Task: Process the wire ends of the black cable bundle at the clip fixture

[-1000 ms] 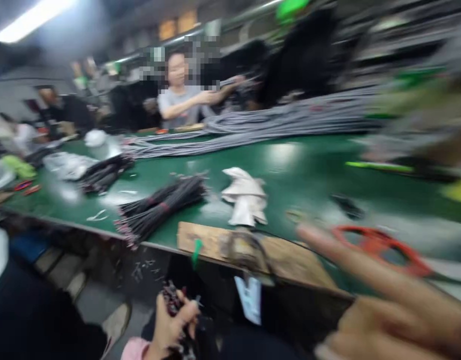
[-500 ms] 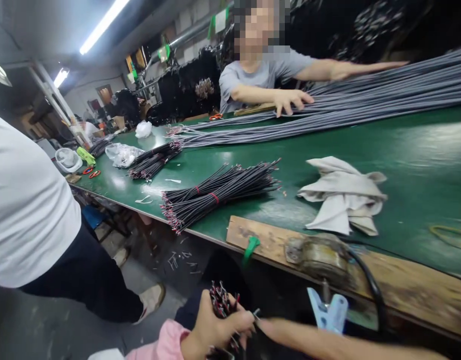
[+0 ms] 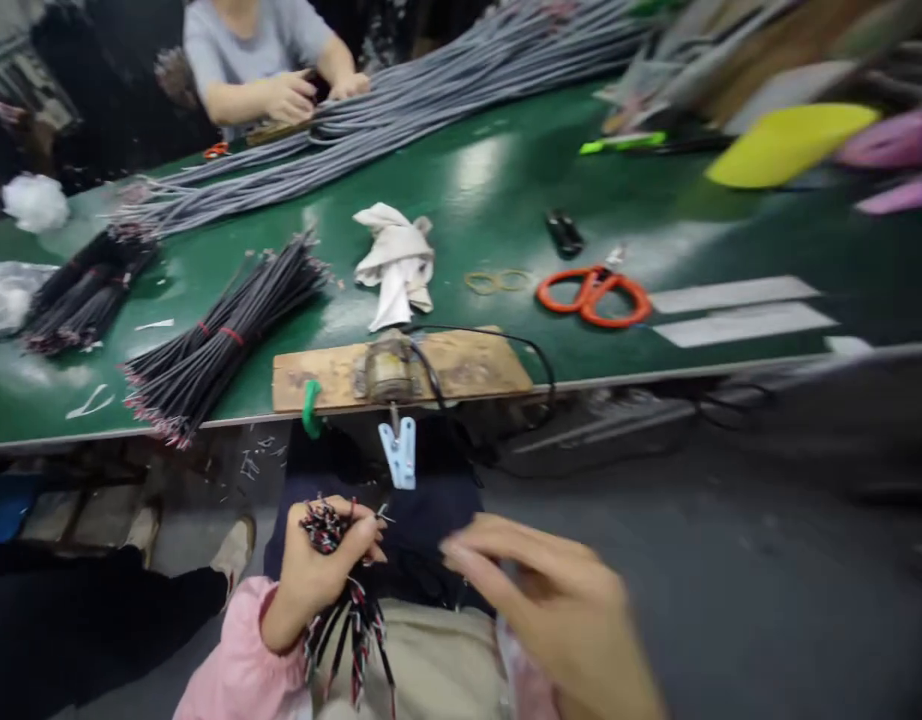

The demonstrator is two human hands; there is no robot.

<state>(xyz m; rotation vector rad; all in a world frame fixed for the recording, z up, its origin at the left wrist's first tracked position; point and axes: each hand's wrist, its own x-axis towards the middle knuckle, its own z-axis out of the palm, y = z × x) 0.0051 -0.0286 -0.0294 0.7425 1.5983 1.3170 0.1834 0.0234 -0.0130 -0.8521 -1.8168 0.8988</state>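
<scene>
My left hand (image 3: 311, 570) is wrapped round a bundle of short black cables (image 3: 324, 527), whose red, white and bare wire ends stick up above the fist. One thin wire end pokes out past its thumb. The cables' lower ends hang below the hand, over my lap. To the right and apart from the bundle, my right hand (image 3: 555, 600) has thumb and fingertips pinched together; motion blur hides whether anything is between them. Above both hands, a light blue clothespin (image 3: 398, 452) hangs at the shaft of a small motor (image 3: 390, 368) mounted on a wooden board (image 3: 468, 365).
On the green table (image 3: 461, 180) lie tied black cables (image 3: 228, 335), a white cloth (image 3: 397, 262), rubber bands (image 3: 497, 282), orange-handled scissors (image 3: 592, 297) and white strips (image 3: 738, 310). Across it, a co-worker's hands (image 3: 292, 97) are at long grey cables (image 3: 431, 110). A green clip (image 3: 311, 408) sits on the board's edge.
My view has swung to the right and down. My right hand has drawn away from the wire ends at my left hand. The co-worker's spread arms have come together.
</scene>
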